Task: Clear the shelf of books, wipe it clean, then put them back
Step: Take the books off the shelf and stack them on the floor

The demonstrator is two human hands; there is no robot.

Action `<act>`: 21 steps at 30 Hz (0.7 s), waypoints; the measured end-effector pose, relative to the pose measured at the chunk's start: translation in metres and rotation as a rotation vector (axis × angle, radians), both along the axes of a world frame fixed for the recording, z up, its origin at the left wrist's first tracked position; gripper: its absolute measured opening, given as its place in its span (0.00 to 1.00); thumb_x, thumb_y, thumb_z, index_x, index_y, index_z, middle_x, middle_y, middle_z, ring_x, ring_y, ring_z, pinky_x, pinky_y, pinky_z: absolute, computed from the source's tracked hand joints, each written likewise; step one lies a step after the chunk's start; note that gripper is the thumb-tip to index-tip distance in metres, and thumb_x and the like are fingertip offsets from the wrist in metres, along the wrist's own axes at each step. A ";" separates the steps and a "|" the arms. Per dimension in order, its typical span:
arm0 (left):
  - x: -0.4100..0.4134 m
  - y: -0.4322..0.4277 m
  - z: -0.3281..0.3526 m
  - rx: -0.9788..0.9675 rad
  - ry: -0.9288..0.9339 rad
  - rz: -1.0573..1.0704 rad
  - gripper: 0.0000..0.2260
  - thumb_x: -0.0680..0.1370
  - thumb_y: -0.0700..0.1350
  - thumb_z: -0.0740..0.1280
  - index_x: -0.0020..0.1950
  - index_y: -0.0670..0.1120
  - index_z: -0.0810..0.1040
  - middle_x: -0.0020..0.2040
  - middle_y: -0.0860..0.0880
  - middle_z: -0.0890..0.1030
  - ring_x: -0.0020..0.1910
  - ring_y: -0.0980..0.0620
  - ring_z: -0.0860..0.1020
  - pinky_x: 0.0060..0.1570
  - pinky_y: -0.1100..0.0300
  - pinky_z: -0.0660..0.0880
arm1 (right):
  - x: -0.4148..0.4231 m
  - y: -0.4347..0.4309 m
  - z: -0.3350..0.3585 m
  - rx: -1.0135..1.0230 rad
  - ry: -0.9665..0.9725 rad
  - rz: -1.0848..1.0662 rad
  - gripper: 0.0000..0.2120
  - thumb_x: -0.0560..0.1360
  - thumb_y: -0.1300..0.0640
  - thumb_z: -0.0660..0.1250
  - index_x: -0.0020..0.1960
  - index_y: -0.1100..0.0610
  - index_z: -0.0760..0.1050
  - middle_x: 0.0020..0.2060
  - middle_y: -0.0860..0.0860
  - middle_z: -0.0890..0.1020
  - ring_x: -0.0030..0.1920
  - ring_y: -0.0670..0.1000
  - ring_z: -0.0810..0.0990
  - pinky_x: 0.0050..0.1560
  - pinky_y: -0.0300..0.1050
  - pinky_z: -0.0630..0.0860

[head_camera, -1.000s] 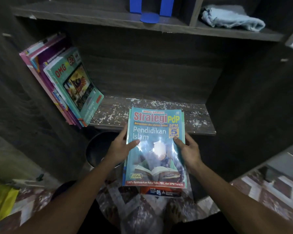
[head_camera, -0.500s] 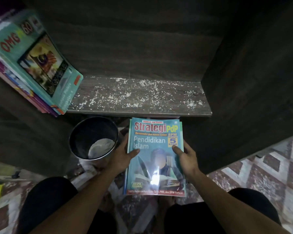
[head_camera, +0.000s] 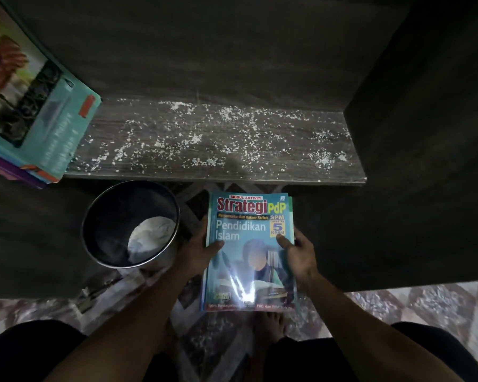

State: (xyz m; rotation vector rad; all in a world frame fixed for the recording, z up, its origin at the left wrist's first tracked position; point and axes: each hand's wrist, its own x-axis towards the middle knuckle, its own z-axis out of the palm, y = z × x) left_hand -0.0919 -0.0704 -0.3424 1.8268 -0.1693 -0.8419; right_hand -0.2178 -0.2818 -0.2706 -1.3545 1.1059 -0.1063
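**Both hands grip a glossy teal paperback workbook [head_camera: 249, 252] in front of a dark wooden shelf board speckled with white flecks [head_camera: 215, 142]**

Seen from above, the workbook is held face up, low over the floor. It is just in front of the shelf board's front edge and apart from it. Its cover reads "Strategi PdP" and "Pendidikan Islam". A thin green edge shows behind its top right corner; whether that is a second book cannot be told.

The left hand [head_camera: 196, 250] grips the workbook's left edge about halfway up. Its thumb lies across the cover and its fingers curl out of sight underneath. The right hand [head_camera: 298, 252] grips the right edge at the same height, with its thumb on the cover just below a yellow badge marked "5". Its fingers are hidden beneath. The workbook sits between the two hands, and both forearms reach in from the bottom of the view.

The shelf board runs across the middle of the view. At its left end, a tilted stack of books with a teal photo cover on top [head_camera: 39, 106] leans against the left wall, its lower corner on the board.

Just beside the left hand, a round dark metal bucket [head_camera: 94, 224] stands on the floor, holding a crumpled white cloth [head_camera: 152, 238]. The floor has a pale and brown diamond pattern [head_camera: 425, 304]. A bare foot [head_camera: 271, 323] shows below the workbook's bottom edge.
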 end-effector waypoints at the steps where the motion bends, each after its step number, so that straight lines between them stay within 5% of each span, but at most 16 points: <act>1: 0.001 -0.002 0.003 0.011 -0.007 -0.012 0.38 0.65 0.66 0.72 0.73 0.62 0.65 0.59 0.53 0.82 0.58 0.49 0.80 0.60 0.42 0.75 | 0.003 -0.001 -0.004 0.005 0.009 -0.003 0.15 0.77 0.62 0.69 0.63 0.58 0.78 0.52 0.55 0.85 0.53 0.56 0.84 0.57 0.54 0.79; 3: 0.001 -0.007 0.019 0.057 -0.027 -0.027 0.37 0.68 0.64 0.72 0.74 0.56 0.65 0.60 0.51 0.81 0.57 0.48 0.80 0.60 0.46 0.75 | 0.008 -0.002 -0.010 0.014 0.020 -0.011 0.14 0.77 0.63 0.70 0.62 0.59 0.78 0.53 0.56 0.84 0.53 0.57 0.83 0.57 0.54 0.79; 5: 0.001 -0.011 0.025 0.111 -0.034 -0.042 0.30 0.75 0.50 0.72 0.75 0.52 0.64 0.62 0.49 0.79 0.59 0.49 0.77 0.60 0.56 0.73 | 0.013 -0.003 -0.015 0.006 0.022 -0.013 0.14 0.76 0.65 0.70 0.61 0.61 0.78 0.54 0.58 0.84 0.54 0.59 0.83 0.61 0.58 0.77; 7: 0.003 -0.012 0.019 0.144 -0.042 -0.040 0.27 0.78 0.44 0.69 0.75 0.50 0.63 0.63 0.48 0.78 0.62 0.48 0.76 0.61 0.55 0.72 | 0.016 -0.003 -0.016 -0.002 0.032 0.007 0.13 0.76 0.64 0.70 0.60 0.60 0.79 0.54 0.59 0.84 0.52 0.58 0.83 0.59 0.58 0.79; 9: 0.004 -0.013 0.015 0.186 -0.025 -0.017 0.27 0.77 0.46 0.69 0.74 0.50 0.66 0.63 0.46 0.79 0.63 0.45 0.76 0.63 0.49 0.73 | 0.017 -0.005 -0.016 0.005 0.048 0.023 0.12 0.77 0.63 0.69 0.61 0.59 0.78 0.54 0.57 0.84 0.47 0.53 0.83 0.49 0.48 0.81; 13: 0.001 -0.018 0.015 0.269 -0.047 -0.003 0.23 0.78 0.47 0.68 0.72 0.50 0.69 0.62 0.47 0.79 0.60 0.47 0.77 0.57 0.61 0.71 | 0.016 -0.007 -0.019 -0.017 0.094 0.027 0.13 0.78 0.63 0.68 0.62 0.61 0.77 0.50 0.54 0.82 0.41 0.48 0.80 0.35 0.35 0.74; 21: -0.004 -0.021 0.014 0.426 -0.155 0.021 0.24 0.76 0.57 0.68 0.71 0.55 0.71 0.60 0.42 0.81 0.57 0.41 0.79 0.58 0.51 0.75 | 0.020 -0.011 -0.023 0.011 0.163 0.009 0.16 0.75 0.63 0.71 0.62 0.62 0.77 0.56 0.60 0.83 0.48 0.55 0.82 0.48 0.46 0.79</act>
